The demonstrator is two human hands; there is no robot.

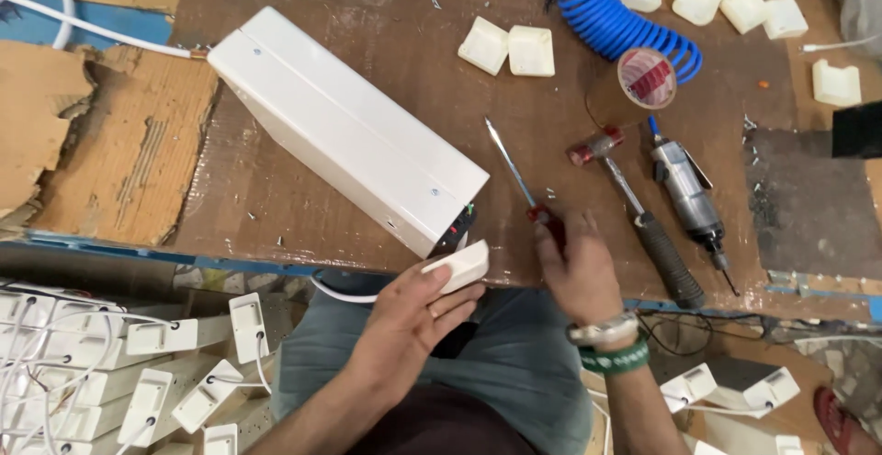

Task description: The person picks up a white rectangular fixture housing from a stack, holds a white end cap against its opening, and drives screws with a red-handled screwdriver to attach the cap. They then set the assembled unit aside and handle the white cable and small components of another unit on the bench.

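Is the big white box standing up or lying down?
Lying down: the big white box rests on its long side, flat on the brown table.

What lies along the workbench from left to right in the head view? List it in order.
Torn cardboard → long white box → screwdriver gripped by the right hand → hammer → pneumatic driver → white plastic cap near the right edge.

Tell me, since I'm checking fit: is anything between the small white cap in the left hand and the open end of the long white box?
Nothing visible. The left hand holds the white cap right by the open end of the long white box, where dark parts show.
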